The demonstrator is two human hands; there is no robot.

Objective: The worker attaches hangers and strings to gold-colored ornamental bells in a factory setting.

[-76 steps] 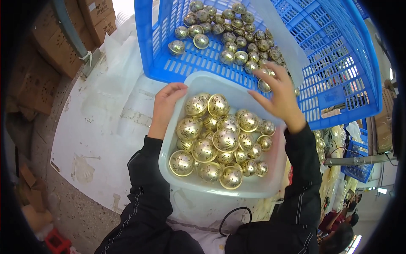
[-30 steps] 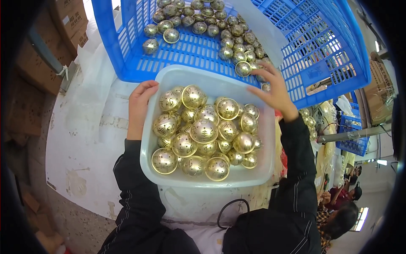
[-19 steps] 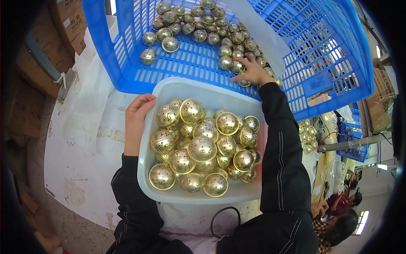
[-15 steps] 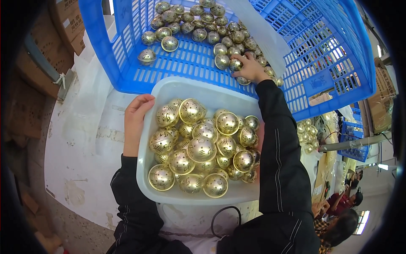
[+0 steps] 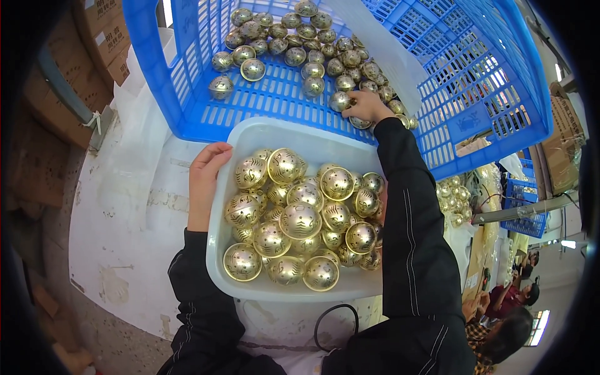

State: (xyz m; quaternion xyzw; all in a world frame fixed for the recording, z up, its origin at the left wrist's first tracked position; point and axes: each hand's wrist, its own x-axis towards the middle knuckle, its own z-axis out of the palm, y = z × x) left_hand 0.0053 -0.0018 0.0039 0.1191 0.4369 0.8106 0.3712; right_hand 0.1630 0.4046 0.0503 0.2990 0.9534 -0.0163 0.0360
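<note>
A white plastic tub (image 5: 220, 262) full of patterned gold balls (image 5: 300, 220) stands in front of me. Several of these balls have a flat rim around the middle. My left hand (image 5: 209, 164) is closed on the tub's far left corner, thumb and fingers at its rim. Beyond it, my right hand (image 5: 370, 107) reaches into a large blue plastic crate (image 5: 269, 94). Its thumb and fingers are closed around one gold ball (image 5: 340, 101) at the near edge of a pile of similar balls (image 5: 312, 39).
A translucent plastic sheet (image 5: 394, 53) hangs into the crate. Cardboard boxes (image 5: 103, 34) are stacked at the far left. The worktable (image 5: 137, 244) has a white, stained cover. More gold balls (image 5: 455, 199) and other people (image 5: 505, 312) are off to the right.
My right hand has drawn slightly nearer, and the ball at its fingers has shifted left. Another ball in the crate has rolled left. The view has shifted slightly.
</note>
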